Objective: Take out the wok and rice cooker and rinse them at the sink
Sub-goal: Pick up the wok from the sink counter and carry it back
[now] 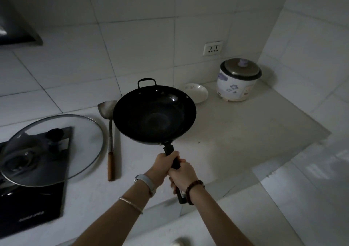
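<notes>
The left hand [162, 163] and the right hand [182, 175] are both gripping the wok [154, 115] by its long handle [168, 149], fingers [174, 153] clenching around it. The wok is hanging just beyond the fingers (tilted, above the desk [236, 128]). The rice cooker [238, 81] is sitting well beyond them, rightward.

The wok [154, 115] is dark metal with a dull sheen. At its nine o'clock, the spatula [110, 138] has a steel blade and wooden grip, and the glass lid [83, 132] is metal-rimmed. At two o'clock, the rice cooker [238, 81] has a glossy white body. The counter [236, 128] looks matt.
</notes>
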